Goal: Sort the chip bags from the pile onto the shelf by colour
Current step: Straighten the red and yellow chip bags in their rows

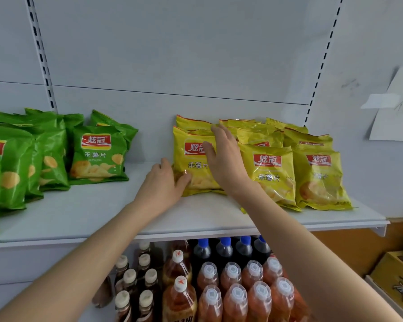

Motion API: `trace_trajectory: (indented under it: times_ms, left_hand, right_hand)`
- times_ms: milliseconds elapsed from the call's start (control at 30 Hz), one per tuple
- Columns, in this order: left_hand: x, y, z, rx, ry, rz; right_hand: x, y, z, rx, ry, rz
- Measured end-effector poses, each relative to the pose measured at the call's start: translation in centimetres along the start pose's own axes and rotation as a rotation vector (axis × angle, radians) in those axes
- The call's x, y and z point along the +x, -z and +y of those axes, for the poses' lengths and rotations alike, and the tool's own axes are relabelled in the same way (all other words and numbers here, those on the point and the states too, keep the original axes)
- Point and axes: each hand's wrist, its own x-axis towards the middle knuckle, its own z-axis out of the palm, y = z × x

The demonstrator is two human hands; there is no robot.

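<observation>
Several yellow chip bags (pixel 272 173) stand in rows on the right half of the white shelf (pixel 107 212). Several green chip bags (pixel 99 156) stand on the left half. My left hand (pixel 163 182) grips the lower left corner of the leftmost front yellow bag (pixel 193 166), thumb on its front. My right hand (pixel 223 159) lies flat against the same bag's front, fingers straight and reaching to its top edge. A bare gap of shelf separates the green group from the yellow group.
Below the shelf stand several drink bottles (pixel 219 287) with white, blue and beige caps. A yellow cardboard box (pixel 398 277) sits at the lower right. Paper sheets (pixel 396 105) hang on the wall at right. Slotted uprights (pixel 41 54) run up the back panel.
</observation>
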Motion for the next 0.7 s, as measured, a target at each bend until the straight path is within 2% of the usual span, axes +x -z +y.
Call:
trace_trajectory:
  times_ms: [67, 133, 200, 267, 433, 567, 700]
  left_hand:
    - [-1.3, 1.0, -0.1, 0.195, -0.056, 0.011]
    - [-3.0, 2.1, -0.5, 0.334, -0.167, 0.091]
    - [-4.8, 3.2, -1.0, 0.325, -0.301, 0.165]
    - [-6.6, 4.1, -2.2, 0.332, -0.355, 0.242]
    - [-11.7, 8.5, -6.0, 0.346, -0.296, 0.222]
    - [-16.7, 14.5, -10.9, 0.384, -0.198, 0.308]
    - [-22.7, 21.5, -18.7, 0.472, -0.106, 0.415]
  right_hand:
    - [0.8, 0.4, -0.6, -0.006, 0.087, 0.040]
    - [1.9, 0.3, -1.5, 0.004, 0.150, 0.040]
    - [2.7, -0.6, -3.1, 0.035, 0.189, 0.010]
    - [3.1, -1.9, -5.2, 0.080, 0.236, -0.019]
    - [2.1, -6.0, -13.2, 0.210, 0.358, -0.111]
    - [-0.3, -9.2, -22.8, 0.355, 0.487, -0.140]
    - [-3.9, -12.9, -34.4, 0.509, 0.605, -0.193]
